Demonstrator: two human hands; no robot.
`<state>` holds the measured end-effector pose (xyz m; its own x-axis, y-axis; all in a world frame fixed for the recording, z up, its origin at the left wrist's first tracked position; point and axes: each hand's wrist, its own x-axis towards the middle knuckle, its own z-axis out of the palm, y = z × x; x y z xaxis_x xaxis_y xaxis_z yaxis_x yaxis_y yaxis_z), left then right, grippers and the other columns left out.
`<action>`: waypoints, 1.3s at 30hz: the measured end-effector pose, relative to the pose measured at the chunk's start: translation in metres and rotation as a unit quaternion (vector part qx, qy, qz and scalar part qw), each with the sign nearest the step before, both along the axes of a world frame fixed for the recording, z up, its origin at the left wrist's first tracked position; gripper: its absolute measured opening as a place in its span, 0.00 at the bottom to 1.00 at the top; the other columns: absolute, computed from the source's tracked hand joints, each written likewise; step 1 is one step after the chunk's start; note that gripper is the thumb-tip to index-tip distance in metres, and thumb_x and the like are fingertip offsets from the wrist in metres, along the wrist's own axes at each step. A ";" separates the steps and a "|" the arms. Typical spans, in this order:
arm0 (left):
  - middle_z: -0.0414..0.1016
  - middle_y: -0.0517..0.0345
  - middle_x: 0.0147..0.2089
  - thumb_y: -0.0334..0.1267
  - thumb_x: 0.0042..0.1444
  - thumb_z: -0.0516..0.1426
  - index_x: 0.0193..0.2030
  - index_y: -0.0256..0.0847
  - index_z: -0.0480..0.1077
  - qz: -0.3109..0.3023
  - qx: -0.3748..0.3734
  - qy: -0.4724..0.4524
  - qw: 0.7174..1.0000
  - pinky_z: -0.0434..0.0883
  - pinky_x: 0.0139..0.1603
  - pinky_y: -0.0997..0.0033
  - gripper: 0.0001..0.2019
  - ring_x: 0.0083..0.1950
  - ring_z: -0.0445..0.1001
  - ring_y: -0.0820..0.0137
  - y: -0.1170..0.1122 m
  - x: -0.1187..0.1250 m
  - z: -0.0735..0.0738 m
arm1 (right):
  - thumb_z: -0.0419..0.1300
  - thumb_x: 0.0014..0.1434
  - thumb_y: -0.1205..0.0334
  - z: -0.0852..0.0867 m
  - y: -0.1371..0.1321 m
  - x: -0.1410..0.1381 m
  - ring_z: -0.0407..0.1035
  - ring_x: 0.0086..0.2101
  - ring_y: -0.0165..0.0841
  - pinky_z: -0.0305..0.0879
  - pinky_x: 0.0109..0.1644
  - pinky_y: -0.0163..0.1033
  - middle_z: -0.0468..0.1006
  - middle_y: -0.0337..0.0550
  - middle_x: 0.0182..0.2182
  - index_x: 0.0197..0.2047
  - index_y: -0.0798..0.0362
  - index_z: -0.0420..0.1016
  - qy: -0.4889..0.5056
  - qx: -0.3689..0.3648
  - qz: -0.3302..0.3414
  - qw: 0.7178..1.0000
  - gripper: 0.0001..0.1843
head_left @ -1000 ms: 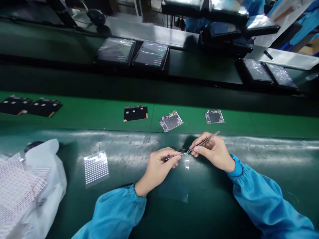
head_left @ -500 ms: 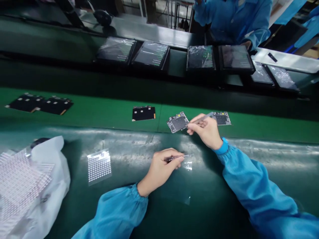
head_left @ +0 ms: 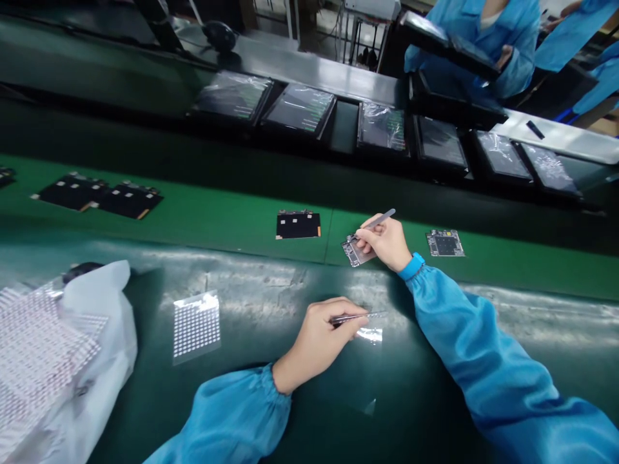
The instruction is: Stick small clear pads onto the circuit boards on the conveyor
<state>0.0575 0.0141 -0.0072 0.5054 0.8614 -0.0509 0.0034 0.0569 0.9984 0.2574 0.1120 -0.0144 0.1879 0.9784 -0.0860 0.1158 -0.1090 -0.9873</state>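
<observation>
My left hand (head_left: pixel 322 338) rests on the dark green mat, fingers closed round a thin strip (head_left: pixel 360 316) that points right over a small clear film (head_left: pixel 372 334). My right hand (head_left: pixel 384 241) reaches forward onto the green belt and pinches metal tweezers (head_left: pixel 380 220). Their tip meets a small circuit board (head_left: pixel 354 252) that lies under my fingers. A second bare board (head_left: pixel 445 243) lies to its right, and a black-covered board (head_left: pixel 298 225) to its left.
A sheet of small dots (head_left: pixel 196 324) lies on the mat at left, beside a white bag with more sheets (head_left: pixel 53 361). Dark boards (head_left: pixel 99 195) sit far left on the belt. Wrapped tablets (head_left: pixel 300 108) line the far bench, where a person in blue (head_left: pixel 476 32) works.
My right hand left the strip and moved forward with the tweezers onto the middle circuit board. The left hand stayed on the mat. The view shifted and the belt's boards moved right.
</observation>
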 end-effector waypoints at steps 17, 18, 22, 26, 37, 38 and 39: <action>0.77 0.56 0.29 0.32 0.58 0.62 0.34 0.37 0.82 -0.005 0.007 0.002 1.000 0.72 0.26 0.75 0.06 0.25 0.74 0.73 0.002 0.000 -0.003 | 0.70 0.49 0.54 0.002 -0.015 0.016 0.71 0.19 0.30 0.71 0.20 0.33 0.78 0.39 0.21 0.33 0.54 0.71 -0.018 0.025 0.000 1.000 0.15; 0.77 0.56 0.29 0.32 0.58 0.62 0.34 0.37 0.82 -0.005 0.009 0.002 1.000 0.72 0.26 0.75 0.06 0.25 0.74 0.73 0.002 0.000 -0.003 | 0.70 0.49 0.54 0.003 -0.017 0.017 0.72 0.19 0.30 0.71 0.21 0.33 0.78 0.39 0.21 0.32 0.54 0.71 -0.018 0.027 0.001 0.999 0.15; 0.76 0.56 0.28 0.33 0.58 0.62 0.33 0.37 0.82 -0.004 0.014 -0.001 1.000 0.71 0.24 0.76 0.06 0.24 0.73 0.74 0.002 0.000 -0.001 | 0.69 0.49 0.56 0.003 -0.023 0.020 0.73 0.22 0.31 0.73 0.24 0.34 0.78 0.40 0.22 0.31 0.54 0.73 -0.030 0.040 0.004 0.999 0.12; 0.76 0.56 0.28 0.33 0.58 0.62 0.33 0.37 0.82 -0.002 0.009 0.002 1.000 0.71 0.24 0.76 0.06 0.23 0.73 0.74 0.002 0.000 0.001 | 0.69 0.49 0.56 0.002 -0.028 0.025 0.73 0.22 0.31 0.74 0.25 0.36 0.79 0.41 0.24 0.31 0.55 0.75 -0.040 0.051 -0.007 0.998 0.12; 0.78 0.55 0.29 0.34 0.58 0.62 0.33 0.38 0.82 -0.003 0.005 0.009 1.000 0.72 0.24 0.76 0.06 0.24 0.73 0.74 0.002 0.000 -0.002 | 0.71 0.49 0.48 -0.001 -0.032 0.033 0.75 0.22 0.34 0.74 0.25 0.37 0.79 0.42 0.23 0.32 0.54 0.73 -0.027 0.041 -0.021 0.999 0.19; 0.78 0.55 0.29 0.34 0.58 0.62 0.33 0.38 0.82 -0.003 0.007 0.010 1.000 0.72 0.24 0.76 0.06 0.24 0.73 0.74 0.002 0.000 -0.002 | 0.71 0.49 0.49 -0.001 -0.032 0.034 0.75 0.22 0.33 0.74 0.25 0.37 0.79 0.42 0.23 0.32 0.54 0.73 -0.027 0.042 -0.024 0.998 0.19; 0.77 0.56 0.28 0.35 0.58 0.62 0.33 0.38 0.82 -0.005 0.009 0.012 1.000 0.72 0.24 0.76 0.06 0.23 0.73 0.74 0.002 -0.001 -0.002 | 0.71 0.49 0.49 -0.001 -0.033 0.035 0.74 0.21 0.33 0.74 0.25 0.37 0.79 0.42 0.23 0.32 0.54 0.73 -0.027 0.045 -0.026 0.998 0.19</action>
<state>0.0569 0.0163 -0.0095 0.5120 0.8576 -0.0488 0.0288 0.0396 0.9988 0.2921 0.0787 -0.0158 0.2407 0.9705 0.0128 0.1664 -0.0282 -0.9857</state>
